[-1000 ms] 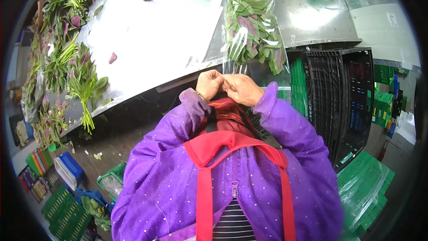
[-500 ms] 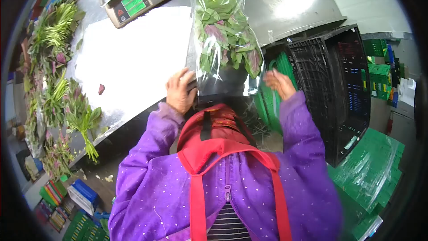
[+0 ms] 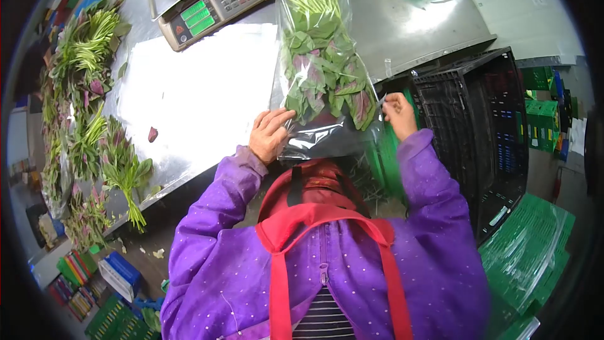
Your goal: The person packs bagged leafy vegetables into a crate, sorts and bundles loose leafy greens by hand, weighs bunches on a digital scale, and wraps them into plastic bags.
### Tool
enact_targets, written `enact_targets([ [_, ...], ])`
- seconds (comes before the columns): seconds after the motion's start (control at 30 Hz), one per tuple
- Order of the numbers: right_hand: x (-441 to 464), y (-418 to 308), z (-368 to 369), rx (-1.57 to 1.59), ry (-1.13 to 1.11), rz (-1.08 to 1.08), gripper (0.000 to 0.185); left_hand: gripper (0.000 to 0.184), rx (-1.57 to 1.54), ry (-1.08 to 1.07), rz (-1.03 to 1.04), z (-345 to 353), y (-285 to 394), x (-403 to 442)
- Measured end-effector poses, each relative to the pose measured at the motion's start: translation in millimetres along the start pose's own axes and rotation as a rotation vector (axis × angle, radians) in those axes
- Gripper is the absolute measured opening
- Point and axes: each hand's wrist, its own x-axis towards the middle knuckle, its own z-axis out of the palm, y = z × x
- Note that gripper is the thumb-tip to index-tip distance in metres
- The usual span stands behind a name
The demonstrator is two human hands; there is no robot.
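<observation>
A clear plastic bag of leafy greens lies on the metal table, stems at the far end, green and purple leaves toward me. Its near end is unfilled and hangs at the table's edge. My left hand rests on the bag's left side near that end, fingers stretched out over the film. On the other side, my right hand has fingers and thumb pinched together at the bag's right edge, seemingly on the film.
A scale with a green display stands at the back. Loose bunches of greens line the table's left side. Black crates stand to the right, green crates below them. A white sheet covers part of the table.
My left hand has moved from beside the bag onto its left side. My right hand has closed from spread fingers to a pinch at the bag's right edge. The view has shifted slightly.
</observation>
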Motion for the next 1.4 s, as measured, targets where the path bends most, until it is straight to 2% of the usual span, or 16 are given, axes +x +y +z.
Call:
enact_targets([
  [0.07,-16,-37,-6,-0.747,-0.009,-0.616,0.056,0.020,-0.021,-0.049,0.017,-4,0,1],
  [0.13,-23,-45,-7,-0.831,-0.177,-0.729,0.065,0.019,-0.039,-0.100,0.033,-9,-1,4],
  [0.17,-23,-44,-6,-0.907,-0.216,-0.809,0.066,0.020,-0.055,-0.114,0.042,-11,-1,5],
  [0.27,-18,-41,-2,-0.814,-0.329,-0.939,0.039,0.020,-0.084,-0.194,0.042,-17,-3,6],
  [0.4,-10,-39,-4,-0.594,-0.285,-0.799,0.020,0.014,-0.265,-0.163,-0.117,-16,-6,2],
  [0.43,-8,-39,-3,-0.524,-0.271,-0.733,0.018,0.007,-0.319,-0.070,-0.179,-15,-3,7],
  [0.53,2,-36,-1,-0.405,-0.223,-0.558,0.017,0.006,-0.557,-0.142,-0.665,-20,0,16],
  [0.57,7,-36,1,-0.380,-0.207,-0.506,0.019,0.014,-0.545,-0.048,-0.635,-15,-1,21],
  [0.7,21,-35,15,-0.026,-0.208,-0.208,0.028,0.020,-0.602,-0.018,-0.845,-10,-9,42],
  [0.93,34,-12,36,-0.055,-0.047,0.074,0.029,0.021,-0.529,-0.100,-1.053,19,-30,54],
  [0.97,35,-5,39,-0.152,-0.003,-0.003,0.018,0.020,-0.519,-0.115,-1.077,21,-30,56],
  [1.07,24,-31,29,-0.548,0.144,-0.415,0.019,0.016,-0.145,-0.150,-0.992,18,-18,62],
  [1.17,25,-41,13,-0.896,0.040,-0.770,0.056,0.039,0.100,0.021,-0.451,18,-24,54],
  [1.2,26,-44,11,-1.020,0.030,-0.839,0.065,0.044,0.105,-0.026,-0.408,16,-27,52],
  [1.27,28,-41,13,-1.016,-0.046,-0.819,0.068,0.055,0.114,-0.114,-0.317,10,-29,53],
  [1.4,38,-60,16,-0.989,-0.043,-0.844,0.063,0.065,-0.032,-0.160,-0.410,6,-42,49],
])
